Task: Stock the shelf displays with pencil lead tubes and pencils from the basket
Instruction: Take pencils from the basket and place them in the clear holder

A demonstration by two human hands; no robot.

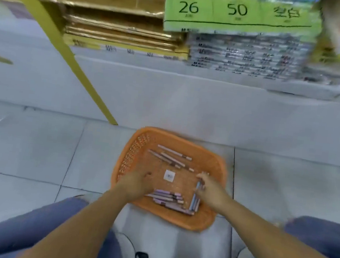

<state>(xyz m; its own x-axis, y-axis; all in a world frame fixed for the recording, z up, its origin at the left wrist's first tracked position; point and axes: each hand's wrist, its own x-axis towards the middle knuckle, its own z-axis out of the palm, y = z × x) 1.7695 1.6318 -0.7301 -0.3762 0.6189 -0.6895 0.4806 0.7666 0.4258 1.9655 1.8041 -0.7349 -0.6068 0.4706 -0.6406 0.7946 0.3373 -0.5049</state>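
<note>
Orange mesh basket (pixel 214 162) of scattered lilac-grey pencils (pixel 168 198); right hand (pixel 211 189) pinching several, left hand (pixel 137 181) curled, grip unclear.

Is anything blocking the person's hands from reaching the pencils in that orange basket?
Nothing visible does. The orange basket is open-topped on the floor. The left hand is at the near pile of pencils; the right hand already touches the pencils at the right side.

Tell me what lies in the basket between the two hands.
In the head view, a small white label on the basket floor lies between the left hand and right hand.
</note>
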